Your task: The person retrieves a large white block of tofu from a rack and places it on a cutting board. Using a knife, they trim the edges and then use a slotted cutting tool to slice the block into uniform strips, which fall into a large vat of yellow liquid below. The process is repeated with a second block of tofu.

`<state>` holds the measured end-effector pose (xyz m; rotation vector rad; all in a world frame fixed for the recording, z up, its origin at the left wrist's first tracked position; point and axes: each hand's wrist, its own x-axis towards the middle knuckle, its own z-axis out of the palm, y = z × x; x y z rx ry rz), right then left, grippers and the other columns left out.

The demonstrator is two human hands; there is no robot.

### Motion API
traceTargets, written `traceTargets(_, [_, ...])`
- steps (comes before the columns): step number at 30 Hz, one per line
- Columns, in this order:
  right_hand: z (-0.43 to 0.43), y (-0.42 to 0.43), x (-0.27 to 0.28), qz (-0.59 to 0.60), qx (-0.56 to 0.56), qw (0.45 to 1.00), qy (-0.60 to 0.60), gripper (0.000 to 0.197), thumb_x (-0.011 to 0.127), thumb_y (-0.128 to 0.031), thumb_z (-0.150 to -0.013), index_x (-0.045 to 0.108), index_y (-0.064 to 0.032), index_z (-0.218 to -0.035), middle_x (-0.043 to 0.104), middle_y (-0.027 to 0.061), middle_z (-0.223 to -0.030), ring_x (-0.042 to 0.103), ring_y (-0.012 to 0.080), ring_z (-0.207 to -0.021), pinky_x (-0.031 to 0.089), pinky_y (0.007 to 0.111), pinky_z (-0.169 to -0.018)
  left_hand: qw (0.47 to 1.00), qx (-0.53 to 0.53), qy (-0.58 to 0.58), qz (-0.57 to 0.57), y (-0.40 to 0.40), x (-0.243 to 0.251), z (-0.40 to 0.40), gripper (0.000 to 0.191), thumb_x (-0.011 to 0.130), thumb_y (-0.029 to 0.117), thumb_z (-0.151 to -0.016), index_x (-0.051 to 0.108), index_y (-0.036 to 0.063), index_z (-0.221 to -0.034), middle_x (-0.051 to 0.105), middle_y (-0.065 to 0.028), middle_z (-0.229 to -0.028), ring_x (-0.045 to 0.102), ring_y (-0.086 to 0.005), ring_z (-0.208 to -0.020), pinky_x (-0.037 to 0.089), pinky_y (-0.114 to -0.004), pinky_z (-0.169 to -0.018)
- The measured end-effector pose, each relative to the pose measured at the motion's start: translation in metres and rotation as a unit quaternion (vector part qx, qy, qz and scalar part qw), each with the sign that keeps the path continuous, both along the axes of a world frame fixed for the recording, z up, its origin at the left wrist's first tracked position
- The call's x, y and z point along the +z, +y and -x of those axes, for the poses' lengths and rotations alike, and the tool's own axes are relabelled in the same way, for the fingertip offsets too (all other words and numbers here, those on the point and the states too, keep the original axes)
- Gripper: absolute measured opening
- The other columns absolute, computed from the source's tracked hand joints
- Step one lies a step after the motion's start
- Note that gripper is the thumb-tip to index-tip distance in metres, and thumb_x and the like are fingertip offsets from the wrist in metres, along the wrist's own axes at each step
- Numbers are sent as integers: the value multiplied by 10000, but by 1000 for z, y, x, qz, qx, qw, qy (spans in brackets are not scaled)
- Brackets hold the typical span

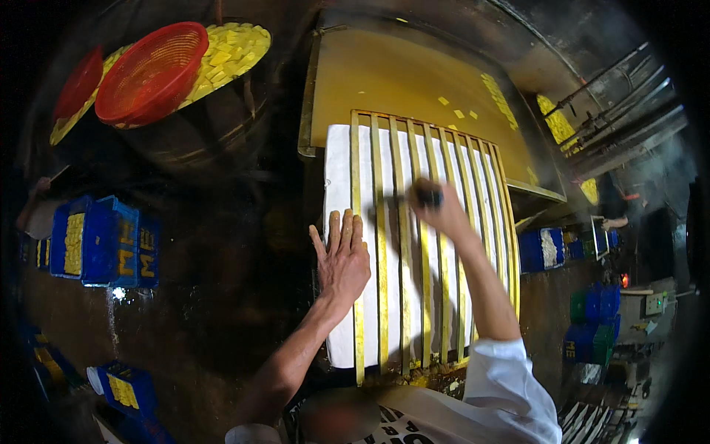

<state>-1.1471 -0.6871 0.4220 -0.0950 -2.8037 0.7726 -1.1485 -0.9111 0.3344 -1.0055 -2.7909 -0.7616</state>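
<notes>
A large white slab [339,161], its surface smooth, lies before me under a yellow slatted frame [379,244]. My left hand [343,252] rests flat at the slab's left edge, fingers spread, beside the leftmost slat. Closed around a dark-handled tool [429,197], my right hand [444,213] is over the middle slats; it is blurred, and the tool's working end cannot be made out clearly. Beyond the frame is a wide metal-rimmed vat [388,72] of yellow-brown liquid, with small yellow square pieces [459,114] floating in it.
At upper left a red plastic basket [150,77] sits among yellow square pieces [230,50] in a round vat. Blue crates [123,244] stand on the wet floor at left, more blue crates [602,302] at right. Another person's hand [614,223] shows at far right, beneath metal pipes.
</notes>
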Motion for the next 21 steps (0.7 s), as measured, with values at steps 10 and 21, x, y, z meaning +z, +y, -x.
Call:
traceTargets(10, [-175,-98,65,266,83,923,-265,189,657,-189,-824,703,-15,-880,626,123,-582,613,195,-483,478,322,-479,999,-12,4,-30,4,-2,5,525,493,164,-969,422,-66,-1436,365,-218,-1546,205,-358,-1498,37,-680,-1165])
traceTargets(21, [156,28,-3,-43,-23,990,134,168,643,-152,-812,664,15,-812,669,243,-750,681,407,-728,546,426,-678,998,-31,-23,-45,8,-1,-5,535,493,188,-981,410,-55,-1449,332,-200,-1570,184,-364,-1502,20,-698,-1152])
